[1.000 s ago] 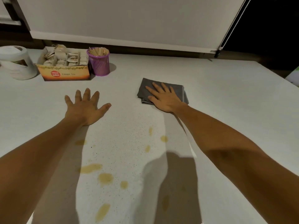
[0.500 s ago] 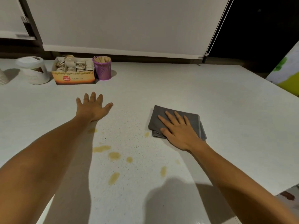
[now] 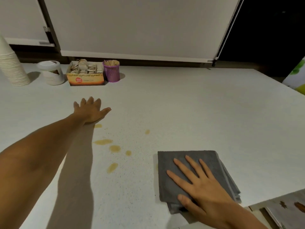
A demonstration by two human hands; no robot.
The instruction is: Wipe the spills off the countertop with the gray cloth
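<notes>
The right hand (image 3: 203, 185) lies flat, fingers spread, pressing the folded gray cloth (image 3: 189, 164) onto the countertop (image 3: 189, 109) near its front edge — gripping nothing. Yellowish spills (image 3: 114, 148) sit left of it. The left hand (image 3: 90, 111) rests open — palm down, beyond them.

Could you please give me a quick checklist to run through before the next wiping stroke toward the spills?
1. Right hand flat on the cloth: ok.
2. Cloth folded, flat on the countertop: ok.
3. Spills cleared: not ok; several yellow spots remain left of the cloth.
4. Path from cloth to spills free: ok.
5. Left hand clear of the spills: not ok; one spot lies right at its wrist.
6. Cloth underside clean: cannot tell.
</notes>
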